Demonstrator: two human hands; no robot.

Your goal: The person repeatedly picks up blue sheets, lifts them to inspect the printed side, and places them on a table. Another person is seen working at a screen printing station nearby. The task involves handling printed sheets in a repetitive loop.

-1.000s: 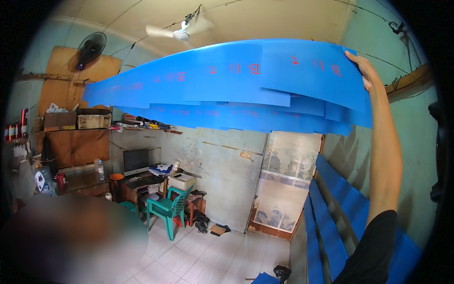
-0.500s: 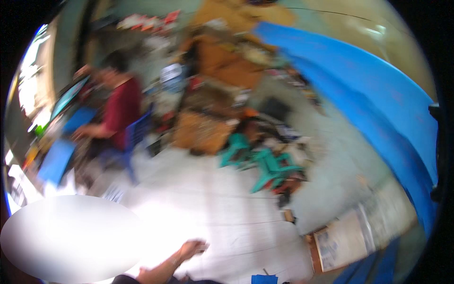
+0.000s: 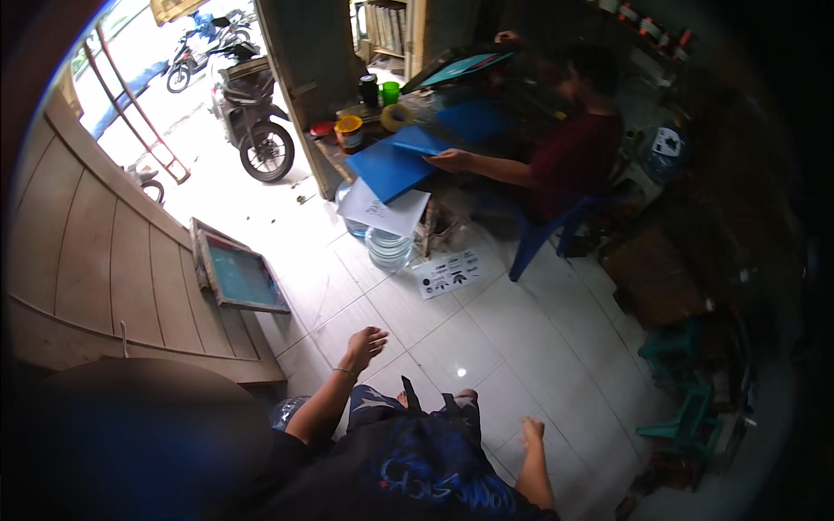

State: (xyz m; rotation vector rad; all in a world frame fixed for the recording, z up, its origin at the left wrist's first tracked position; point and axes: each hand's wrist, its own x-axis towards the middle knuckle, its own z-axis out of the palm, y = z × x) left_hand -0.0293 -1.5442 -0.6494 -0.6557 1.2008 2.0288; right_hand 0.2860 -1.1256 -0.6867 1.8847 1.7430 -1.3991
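My left hand [image 3: 365,350] hangs over the white tiled floor with its fingers loosely stretched out and apart, holding nothing. A thin band circles its wrist. On the other side of my body, my right hand [image 3: 532,430] has its fingers curled in, with nothing visible in it. Neither hand touches an object. Closest to the left hand are the floor and a framed printing screen [image 3: 241,272] leaning against a wooden door. My feet and the dark front of my shirt show between the two arms.
A person in dark red [image 3: 578,152] sits on a blue chair [image 3: 530,247] at a cluttered table, one hand at blue sheets [image 3: 393,172], the other near a raised framed screen [image 3: 460,71]. Below stands a water jug [image 3: 388,250]. Printed paper [image 3: 449,274] lies on the floor. Green stools [image 3: 686,417] stand right.
My view has swung left, bringing the doorway, parked motorbikes and wooden door into sight. The seated person now appears farther right. My right hand has come into view.
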